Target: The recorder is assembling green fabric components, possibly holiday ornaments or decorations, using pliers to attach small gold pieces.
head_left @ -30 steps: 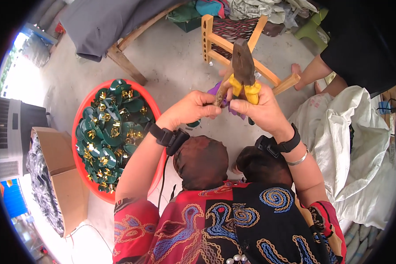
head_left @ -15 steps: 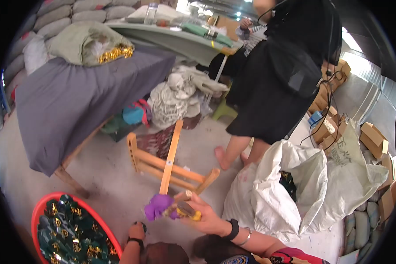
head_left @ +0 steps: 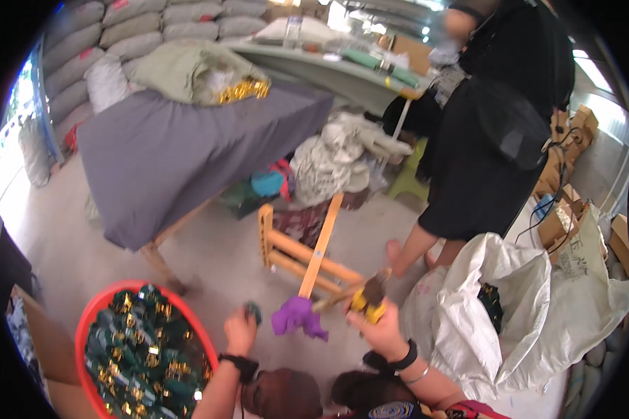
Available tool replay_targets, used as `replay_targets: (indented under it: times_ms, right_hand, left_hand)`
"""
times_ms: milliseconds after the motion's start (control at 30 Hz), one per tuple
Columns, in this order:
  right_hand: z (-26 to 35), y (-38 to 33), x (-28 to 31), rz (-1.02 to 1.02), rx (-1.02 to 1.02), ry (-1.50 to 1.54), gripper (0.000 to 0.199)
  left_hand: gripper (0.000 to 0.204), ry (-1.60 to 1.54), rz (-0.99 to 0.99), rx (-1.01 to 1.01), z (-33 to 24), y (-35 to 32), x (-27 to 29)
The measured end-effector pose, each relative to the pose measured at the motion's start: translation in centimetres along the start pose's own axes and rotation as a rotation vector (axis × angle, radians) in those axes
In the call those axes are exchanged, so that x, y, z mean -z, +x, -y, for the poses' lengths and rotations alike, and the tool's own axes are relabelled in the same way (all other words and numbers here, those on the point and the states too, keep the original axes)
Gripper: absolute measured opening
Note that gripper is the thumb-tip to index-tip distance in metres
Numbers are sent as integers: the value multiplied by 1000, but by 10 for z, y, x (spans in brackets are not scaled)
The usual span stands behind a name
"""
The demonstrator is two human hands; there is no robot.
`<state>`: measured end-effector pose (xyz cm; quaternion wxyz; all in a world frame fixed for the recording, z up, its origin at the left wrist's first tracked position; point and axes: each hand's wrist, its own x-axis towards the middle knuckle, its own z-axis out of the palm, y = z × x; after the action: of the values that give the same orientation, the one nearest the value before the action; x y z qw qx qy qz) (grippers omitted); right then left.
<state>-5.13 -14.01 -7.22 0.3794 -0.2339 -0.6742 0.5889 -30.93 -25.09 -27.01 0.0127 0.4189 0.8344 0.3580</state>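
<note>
My left hand (head_left: pixel 240 331) is raised beside the red tub, its fingers closed on a small dark green piece (head_left: pixel 253 313). In my right hand (head_left: pixel 383 334) is a tool with a yellow and dark brown grip (head_left: pixel 367 302); its exact kind is blurred. A thin brownish part (head_left: pixel 332 302) reaches from it toward a purple cloth (head_left: pixel 298 318). That cloth is bunched at the near end of a slanting wooden bar (head_left: pixel 321 246) on a wooden frame (head_left: pixel 297 253). The red tub (head_left: pixel 84 340) at the left holds many dark green pieces with gold-coloured parts.
White woven sacks (head_left: pixel 461 335) stand at the right, one open with dark pieces inside. A table under grey cloth (head_left: pixel 196 167) is at the far left. A person in black (head_left: pixel 496 140) stands beyond the frame. A cardboard box (head_left: pixel 49 349) sits left of the tub.
My left hand has risen from beside the tub, the green piece now plainly in view. My right hand and the tool have drawn away from the purple cloth. The whole view has shifted left.
</note>
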Motion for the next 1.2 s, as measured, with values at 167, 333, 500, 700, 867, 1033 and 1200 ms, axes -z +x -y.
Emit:
replay_targets:
  times_ms: [167, 333, 500, 700, 867, 1033, 1200]
  right_hand:
    - [29, 19, 8, -149, 158, -61, 24]
    - [27, 37, -6, -43, 337, 44, 30]
    - [14, 30, -12, 26, 200, -8, 26]
    - [-2, 39, -23, 130, 142, -135, 26]
    - [-1, 50, -25, 161, 367, -476, 29]
    - [6, 51, -33, 239, 363, -560, 30]
    - [2, 53, -33, 266, 358, -581, 31]
  left_hand:
    - [16, -333, -92, -431, -96, 62, 80]
    - [40, -465, 230, -479, -136, 66, 57]
    - [57, -338, 263, -453, -140, 53, 34]
    - [62, -438, 216, -392, -141, 52, 33]
    - [63, -410, 197, -398, -137, 54, 28]
    - [62, -422, 212, -397, -137, 54, 24]
    - [49, -425, 252, -431, -139, 54, 32]
